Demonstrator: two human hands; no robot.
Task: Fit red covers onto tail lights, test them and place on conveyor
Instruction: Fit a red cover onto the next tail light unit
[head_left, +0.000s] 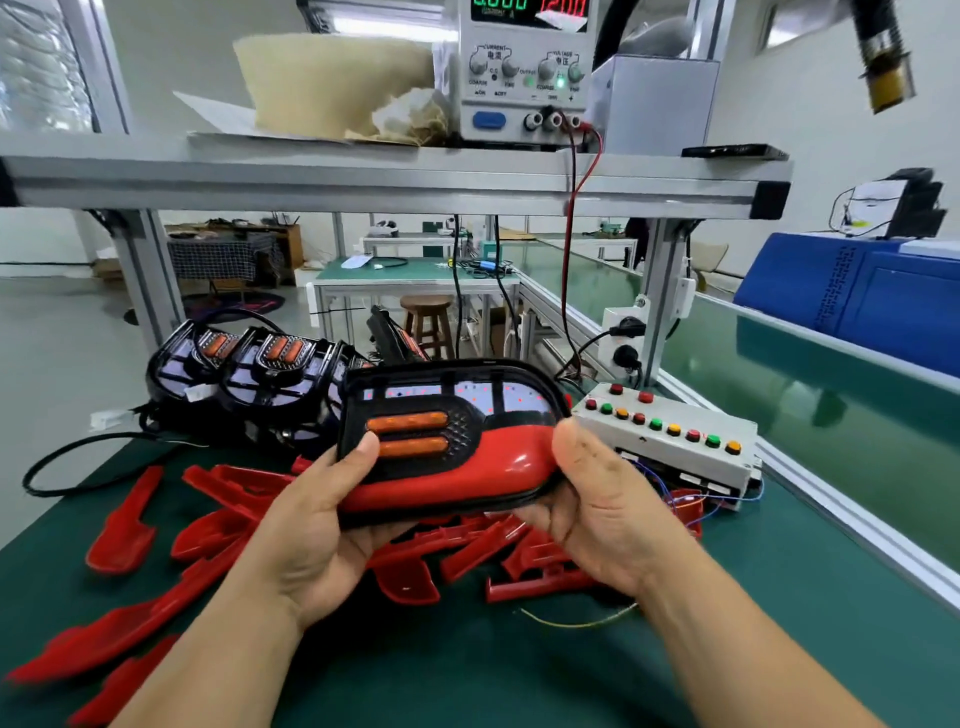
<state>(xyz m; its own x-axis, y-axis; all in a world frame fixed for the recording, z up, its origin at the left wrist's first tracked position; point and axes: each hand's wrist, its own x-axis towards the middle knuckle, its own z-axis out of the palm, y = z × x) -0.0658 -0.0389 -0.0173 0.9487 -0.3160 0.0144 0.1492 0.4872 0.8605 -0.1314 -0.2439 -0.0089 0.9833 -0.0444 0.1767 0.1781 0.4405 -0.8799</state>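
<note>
Two hands, left hand (317, 525) and right hand (608, 512), fingers clasping a glossy oval tail light (447, 441) above scattered red covers (218, 530) on the bench (519, 670).

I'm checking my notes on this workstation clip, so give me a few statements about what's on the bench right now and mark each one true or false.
1. Both hands hold one tail light above the bench. True: the left hand grips its left end, the right hand its right end.
2. The held tail light has no red cover. False: a red cover sits on its lower part.
3. Loose red covers lie on the green mat. True.
4. The button box is left of the hands. False: it is on the right, beside the conveyor.
5. More tail lights are stacked behind the held one. True.
</note>
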